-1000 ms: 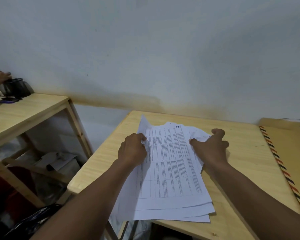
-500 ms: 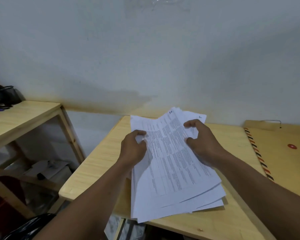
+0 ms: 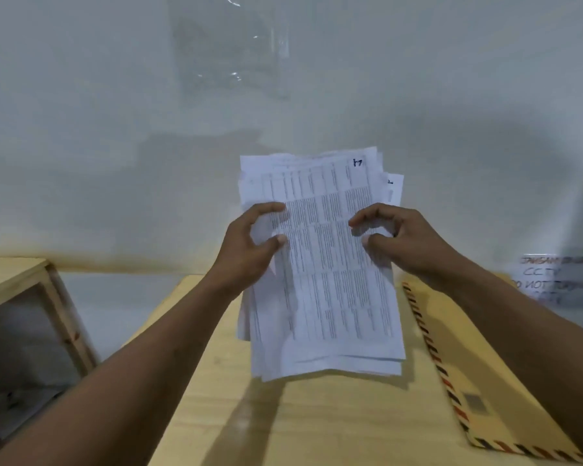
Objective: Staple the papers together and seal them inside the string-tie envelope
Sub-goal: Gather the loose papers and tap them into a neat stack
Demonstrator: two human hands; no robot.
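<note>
Both hands held a stack of printed papers (image 3: 330, 280) upright in the middle of the view, its lower edge hanging just above the wooden bench (image 3: 317, 425), where it cast a shadow. The left hand (image 3: 246, 250) gripped the stack's edge at 9 o'clock, thumb on the front sheet and the other fingers (image 3: 270, 207) curled over the top of the grip. The right hand (image 3: 401, 240) gripped the edge at 3 o'clock in the same way, its fingers bent and closed onto the sheets. The sheets were not squared: several corners stuck out at the stack's top, toward 1 o'clock, and the lower edges stepped apart at 6 o'clock. The front sheet carried dense columns of small text, too blurred to read, with a dark handwritten mark near its top corner at 1 o'clock.

A brown envelope (image 3: 485, 381) with a red-and-dark striped border lay flat on the bench at 4 o'clock from the papers, partly under the right forearm. A second wooden bench (image 3: 11, 277) stood at 9 o'clock, well apart. On the wall at 3 o'clock hung a handwritten notice (image 3: 552, 277), blurred, and at 12 o'clock a clear plastic sheet (image 3: 233, 48) was fixed to the wall.
</note>
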